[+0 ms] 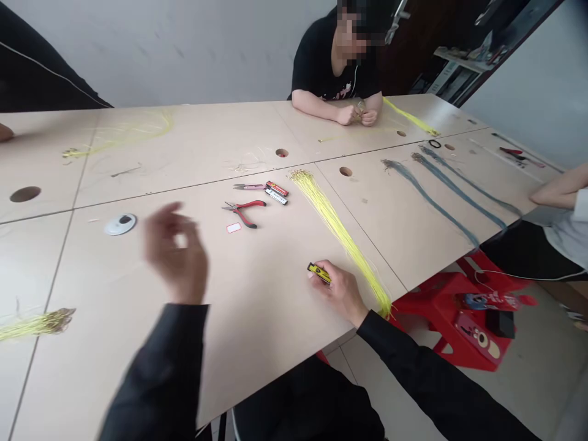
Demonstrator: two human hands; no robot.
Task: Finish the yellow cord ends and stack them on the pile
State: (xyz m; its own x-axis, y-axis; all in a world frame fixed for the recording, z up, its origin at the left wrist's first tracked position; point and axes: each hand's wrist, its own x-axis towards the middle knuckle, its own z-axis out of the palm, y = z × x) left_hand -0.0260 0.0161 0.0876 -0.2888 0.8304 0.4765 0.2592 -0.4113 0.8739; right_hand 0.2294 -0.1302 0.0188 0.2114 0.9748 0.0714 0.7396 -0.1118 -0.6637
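My right hand (337,289) rests near the table's front edge, shut on a small yellow-and-black object (319,272), perhaps a lighter. Just to its right lies a long bundle of thin yellow strands (337,236). My left hand (177,252) is blurred by motion above the pale wooden table (257,306), holding nothing visible, with its fingers apart. Beyond it lie red-handled pliers (242,212), a pink-handled tool (248,186) and two small red and black packets (276,192). A white round object (120,224) lies to the left.
Across the table, a co-worker's hands (357,114) work on a small bundle. Another person's arm (558,193) lies at the right, near grey-blue strand bundles (445,196). More yellow strands (34,324) lie at the left. A red stool (450,312) stands below the front edge.
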